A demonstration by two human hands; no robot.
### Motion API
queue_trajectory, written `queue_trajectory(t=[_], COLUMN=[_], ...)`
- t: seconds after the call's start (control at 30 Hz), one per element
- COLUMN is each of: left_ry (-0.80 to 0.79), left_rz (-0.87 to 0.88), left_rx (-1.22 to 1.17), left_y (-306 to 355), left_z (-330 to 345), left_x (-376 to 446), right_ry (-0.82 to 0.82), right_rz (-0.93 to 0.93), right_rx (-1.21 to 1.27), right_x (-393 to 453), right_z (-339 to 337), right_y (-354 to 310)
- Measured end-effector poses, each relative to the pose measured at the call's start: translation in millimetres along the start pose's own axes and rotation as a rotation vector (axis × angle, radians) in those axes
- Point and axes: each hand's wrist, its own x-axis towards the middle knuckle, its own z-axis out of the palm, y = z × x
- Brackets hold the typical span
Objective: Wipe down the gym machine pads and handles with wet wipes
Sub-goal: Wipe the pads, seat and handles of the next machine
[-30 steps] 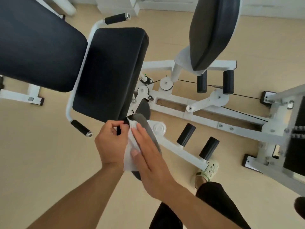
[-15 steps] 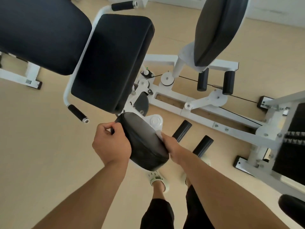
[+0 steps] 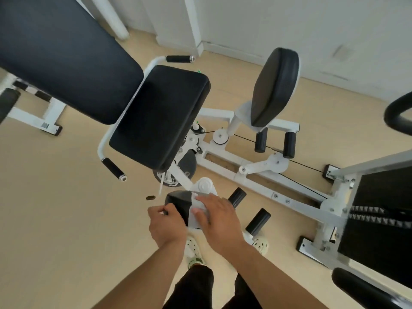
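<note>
Over on the left, the big black backrest pad (image 3: 60, 56) and seat pad (image 3: 160, 117) sit above the pale floor. Down low, the left hand (image 3: 166, 226) curls around the edge of the small black thigh pad (image 3: 178, 202), gripping it. Beside it, the right hand (image 3: 217, 216) lies flat, fingers straight, pressing a white wet wipe (image 3: 198, 208) onto that pad. Further right, two black foam rollers (image 3: 257, 220) stand by the white frame (image 3: 256, 184).
</note>
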Motion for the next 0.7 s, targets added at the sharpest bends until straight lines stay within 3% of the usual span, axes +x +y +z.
queue_trajectory(t=[0.23, 0.47, 0.6, 0.7], left_ry=[-0.369, -0.667, -0.758, -0.747], left_rz=[-0.058, 0.192, 0.346, 0.411], left_rx=[0.254, 0.299, 0.273, 0.278], left_y=[-14.3, 35.0, 74.8, 99.7], left_z=[-6.2, 0.8, 0.7, 1.9], left_x=[12.4, 74.6, 140.2, 197.3], right_ry=[0.198, 0.235, 0.303, 0.536], right_rz=[0.043, 0.172, 0.457, 0.742], right_rx=[-0.367, -0.479, -0.304, 0.146], right_x=[26.7, 56.7, 85.7, 121.5], right_z=[-9.8, -22.6, -23.8, -34.6], right_y=[-8.2, -13.1, -43.7, -69.5])
